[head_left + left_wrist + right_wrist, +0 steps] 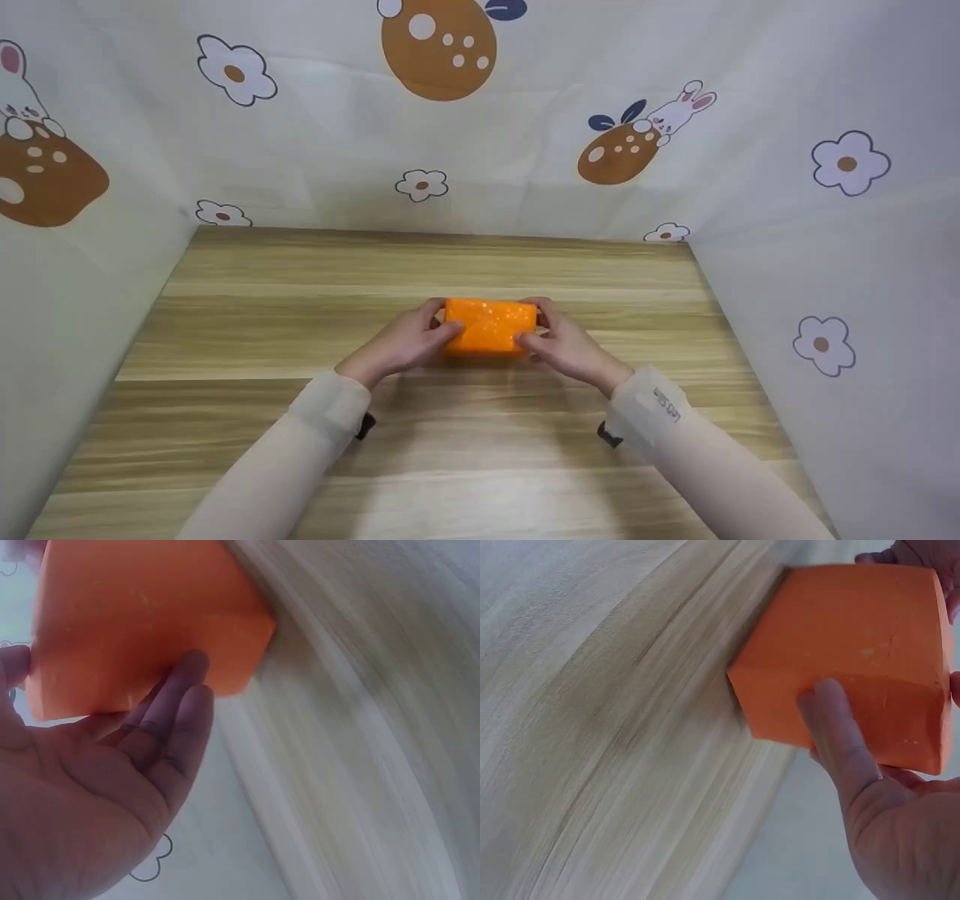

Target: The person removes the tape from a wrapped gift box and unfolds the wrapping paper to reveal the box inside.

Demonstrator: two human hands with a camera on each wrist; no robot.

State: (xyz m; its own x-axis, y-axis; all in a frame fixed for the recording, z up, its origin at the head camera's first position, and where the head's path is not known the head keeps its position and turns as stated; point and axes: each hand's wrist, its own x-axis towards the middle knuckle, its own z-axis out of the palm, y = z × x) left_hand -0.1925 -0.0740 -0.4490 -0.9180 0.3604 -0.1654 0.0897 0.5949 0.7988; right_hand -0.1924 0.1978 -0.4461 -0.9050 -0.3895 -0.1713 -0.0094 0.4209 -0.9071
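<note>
An orange box [490,325] with pale specks on its upper face is held between my two hands near the middle of the table. My left hand [409,337] grips its left end, thumb on the near upper face. In the left wrist view, fingertips of the left hand [97,787] press against the orange side of the box [142,622]. At the other end, my right hand [570,346] holds the box with its thumb on the front. The right wrist view shows the right hand [900,817] against the end of the box [855,630]. The underside is hidden.
The wood-grain tabletop [300,262] spreads around the box. Pale cloth [315,150] printed with flowers and rabbits stands behind it and along both sides. A dark strap end [365,426] shows under the left sleeve, another dark piece [609,434] under the right.
</note>
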